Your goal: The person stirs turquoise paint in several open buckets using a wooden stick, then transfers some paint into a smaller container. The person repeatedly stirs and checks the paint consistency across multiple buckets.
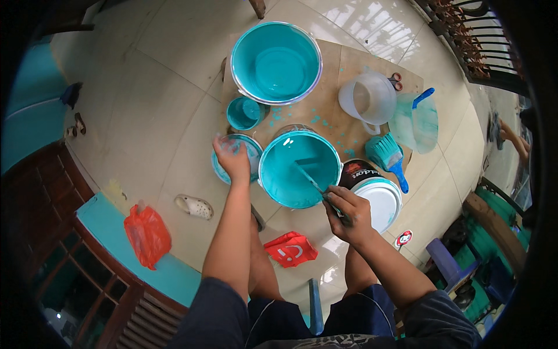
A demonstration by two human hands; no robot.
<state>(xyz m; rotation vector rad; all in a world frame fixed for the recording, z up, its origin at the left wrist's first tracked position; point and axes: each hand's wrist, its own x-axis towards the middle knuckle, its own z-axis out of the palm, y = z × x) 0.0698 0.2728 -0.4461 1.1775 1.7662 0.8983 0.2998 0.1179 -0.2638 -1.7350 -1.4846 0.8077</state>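
Note:
A round bucket of turquoise paint (299,168) stands on a brown cardboard sheet (334,113) in front of me. My right hand (349,214) grips a thin stirring stick (309,180) whose far end dips into that paint. My left hand (232,160) rests on a paint-smeared round lid (251,152) lying just left of the bucket. Behind them stand a large bucket (276,61) coated in turquoise inside and a small turquoise cup (244,112).
On the cardboard are a white jug (369,99), a clear plastic bag with a blue handle (418,119), a turquoise brush (388,156) and a tipped white-and-black paint can (372,192). On the tiled floor lie a white clog (195,206), an orange bag (146,232) and a red bag (290,249).

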